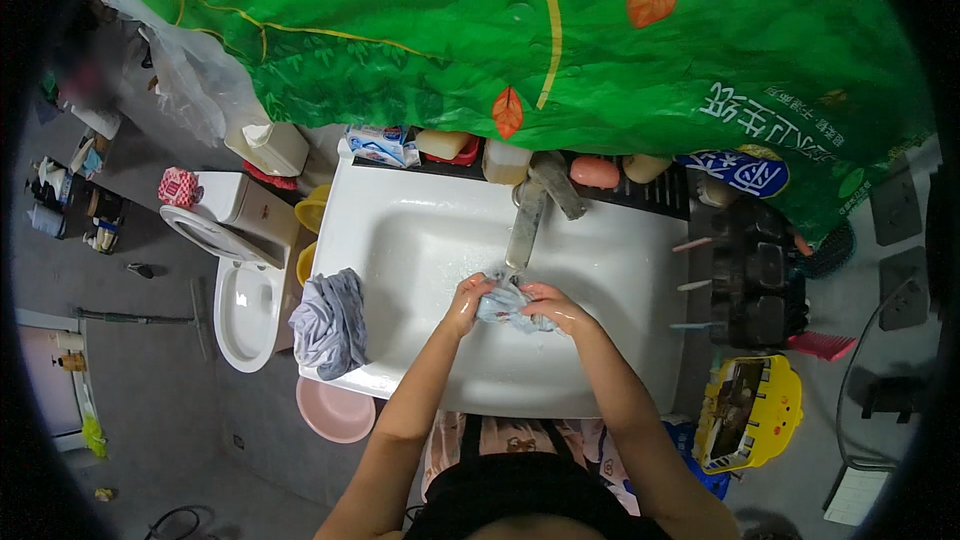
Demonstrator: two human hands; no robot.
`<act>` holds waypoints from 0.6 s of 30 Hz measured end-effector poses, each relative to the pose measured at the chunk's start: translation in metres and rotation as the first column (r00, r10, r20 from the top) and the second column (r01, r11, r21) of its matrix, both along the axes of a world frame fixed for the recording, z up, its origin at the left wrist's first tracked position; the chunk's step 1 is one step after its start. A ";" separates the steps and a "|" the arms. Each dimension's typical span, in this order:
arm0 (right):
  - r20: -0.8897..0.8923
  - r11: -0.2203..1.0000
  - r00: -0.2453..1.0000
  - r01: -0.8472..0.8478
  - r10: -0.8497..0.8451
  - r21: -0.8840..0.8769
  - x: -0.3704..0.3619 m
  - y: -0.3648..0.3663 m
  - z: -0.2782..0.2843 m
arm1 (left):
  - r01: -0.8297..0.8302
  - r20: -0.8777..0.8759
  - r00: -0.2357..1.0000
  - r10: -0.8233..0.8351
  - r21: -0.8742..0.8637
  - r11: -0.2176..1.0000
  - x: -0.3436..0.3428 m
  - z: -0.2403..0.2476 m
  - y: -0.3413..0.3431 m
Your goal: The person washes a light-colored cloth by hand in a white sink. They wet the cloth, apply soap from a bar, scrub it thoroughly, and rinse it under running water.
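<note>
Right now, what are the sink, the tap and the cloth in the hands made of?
The sink is probably glossy glazed ceramic: white, smooth, softly shiny. The tap looks like metal with a dull finish: grey, straight-edged, with pale patches. The cloth seems soft fabric, since it bunches into folds; I can't tell which fibre.

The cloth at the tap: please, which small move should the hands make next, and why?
Probably rub the cloth gently between the left hand and the right hand. Both hands grip it, bunched up, over the sink, close to the end of the tap, where water seems to run.
</note>
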State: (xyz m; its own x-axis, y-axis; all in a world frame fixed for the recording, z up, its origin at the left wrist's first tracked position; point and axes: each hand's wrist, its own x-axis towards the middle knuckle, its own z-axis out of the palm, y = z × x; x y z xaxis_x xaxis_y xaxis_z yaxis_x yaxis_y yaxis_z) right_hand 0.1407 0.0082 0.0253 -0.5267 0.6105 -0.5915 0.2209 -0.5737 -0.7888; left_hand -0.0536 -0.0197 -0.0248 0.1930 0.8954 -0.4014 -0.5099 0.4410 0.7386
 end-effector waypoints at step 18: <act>0.196 0.787 0.810 0.430 -0.553 0.441 -0.029 0.000 -0.024 | -0.128 -0.556 0.655 0.512 0.587 0.800 -0.008 0.081 -0.029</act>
State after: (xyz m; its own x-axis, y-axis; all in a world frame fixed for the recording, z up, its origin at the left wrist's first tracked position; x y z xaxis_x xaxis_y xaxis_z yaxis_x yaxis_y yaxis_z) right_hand 0.1118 0.0082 0.0012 0.0718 0.9333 -0.3518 0.2462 -0.3584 -0.9005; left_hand -0.0613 -0.0484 0.0561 -0.2873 0.9405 0.1814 0.1597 -0.1397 0.9772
